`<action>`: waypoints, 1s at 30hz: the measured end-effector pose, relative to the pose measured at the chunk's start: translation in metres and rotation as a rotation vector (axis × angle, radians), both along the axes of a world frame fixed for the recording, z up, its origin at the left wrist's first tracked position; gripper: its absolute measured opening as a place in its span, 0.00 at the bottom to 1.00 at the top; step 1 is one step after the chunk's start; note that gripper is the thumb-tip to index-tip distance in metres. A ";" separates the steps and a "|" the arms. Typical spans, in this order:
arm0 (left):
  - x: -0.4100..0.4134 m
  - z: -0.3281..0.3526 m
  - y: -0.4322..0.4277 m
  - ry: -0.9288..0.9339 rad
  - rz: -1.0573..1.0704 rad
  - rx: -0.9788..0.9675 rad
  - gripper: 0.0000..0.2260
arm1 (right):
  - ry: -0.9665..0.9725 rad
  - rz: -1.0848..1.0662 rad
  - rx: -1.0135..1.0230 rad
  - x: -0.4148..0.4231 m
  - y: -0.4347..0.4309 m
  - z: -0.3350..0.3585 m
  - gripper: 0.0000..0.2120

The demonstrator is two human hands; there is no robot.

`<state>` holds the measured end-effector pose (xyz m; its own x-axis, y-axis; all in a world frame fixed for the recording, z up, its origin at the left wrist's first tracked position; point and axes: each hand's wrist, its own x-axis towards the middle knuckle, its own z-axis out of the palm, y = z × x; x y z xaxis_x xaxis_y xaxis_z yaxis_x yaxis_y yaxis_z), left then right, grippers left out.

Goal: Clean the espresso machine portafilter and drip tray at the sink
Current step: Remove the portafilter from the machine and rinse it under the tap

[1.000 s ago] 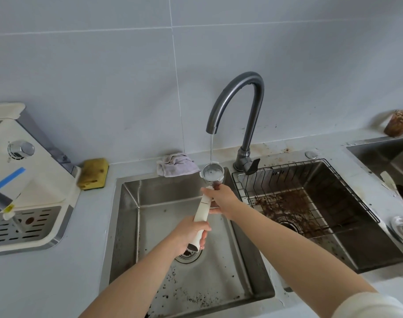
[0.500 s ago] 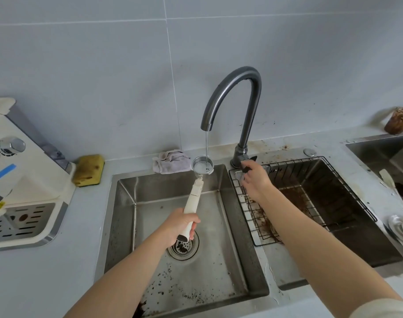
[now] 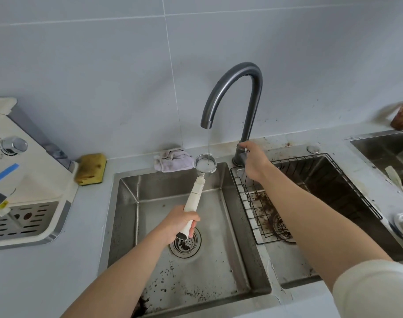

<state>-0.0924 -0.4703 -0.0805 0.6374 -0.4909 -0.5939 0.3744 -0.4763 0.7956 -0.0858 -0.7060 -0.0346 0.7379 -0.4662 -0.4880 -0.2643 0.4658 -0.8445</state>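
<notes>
Left hand (image 3: 179, 222) out front, forearm bare, fingers wrapped tight round the portafilter (image 3: 194, 198) handle. Right hand (image 3: 253, 162) reaches further, arm nearly straight, fingers curled on the faucet (image 3: 251, 106) base.

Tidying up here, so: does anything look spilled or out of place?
Yes. Dark grounds speckle the floor of the left basin near its front edge, and more are caked in the right basin under the wire rack.

A kitchen: a tiled wall behind a steel double sink (image 3: 221, 177), gooseneck faucet (image 3: 253, 92), and sponge (image 3: 91, 166).
</notes>
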 end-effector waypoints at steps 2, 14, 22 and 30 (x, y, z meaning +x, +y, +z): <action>0.000 0.002 0.002 -0.007 -0.004 0.007 0.09 | 0.005 0.041 -0.009 0.000 -0.005 0.004 0.12; -0.008 0.008 0.017 -0.038 0.045 0.009 0.07 | 0.164 0.279 -0.081 -0.032 0.103 -0.021 0.30; -0.013 0.017 0.040 -0.146 0.046 0.081 0.10 | 0.055 0.169 -0.095 -0.026 0.167 -0.020 0.04; -0.008 0.026 0.070 -0.630 -0.106 0.450 0.12 | 0.034 0.080 0.005 -0.010 0.204 -0.029 0.03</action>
<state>-0.1005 -0.4003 -0.0547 0.8837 -0.3659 -0.2919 -0.1493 -0.8115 0.5649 -0.0959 -0.5020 -0.0634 0.7559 -0.4042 -0.5151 -0.3288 0.4460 -0.8325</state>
